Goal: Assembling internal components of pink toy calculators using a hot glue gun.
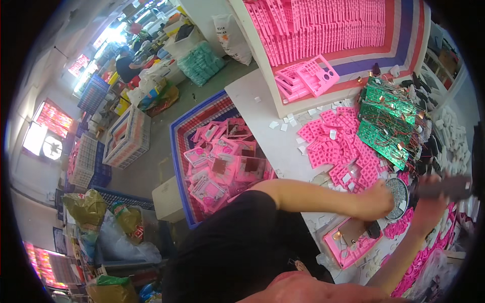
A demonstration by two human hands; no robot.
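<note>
My left hand [375, 202] is closed, fingers curled in, at the left rim of a round tin [396, 194] filled with small grey metal pieces that look like screws. What its fingers hold, if anything, is hidden. To the right of the tin, my right hand [429, 209] is wrapped round a dark grey, elongated tool [444, 187], blurred, its kind unclear. Below my left hand a pink plastic housing [348, 258] lies on the table, with a brown board [352, 230], thin wires and a black part [374, 230] in it.
Pink keypad pieces [323, 146] are heaped on the white table [252, 108]. Green circuit boards [386, 144] with wires are stacked behind the tin. A shelf [273, 96] holds rows of pink housings. At left, a blue crate [178, 151] contains pink assemblies. Magenta parts [419, 265] lie near my right forearm.
</note>
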